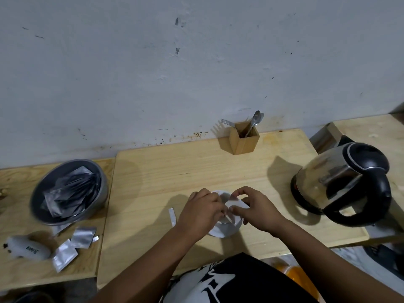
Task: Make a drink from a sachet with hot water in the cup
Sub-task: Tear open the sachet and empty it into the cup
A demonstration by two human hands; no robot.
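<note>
Both hands, left hand point(202, 209) and right hand point(253, 207), pinched a white sachet point(237, 203) over the cup point(227, 230). A torn strip point(172, 216) lay on the bench point(196, 169), so opening seemed done. The kettle point(343, 182) stood apart; pouring and stirring were left.

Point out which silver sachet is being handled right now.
The white-faced sachet pinched between left hand and right hand over the cup; others lie in the bowl or beside it.

No legible text anywhere.

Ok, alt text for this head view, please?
Both hands, left and right, hold a white sachet over a white cup on a wooden table. A kettle stands right, a bowl of sachets left.
</note>
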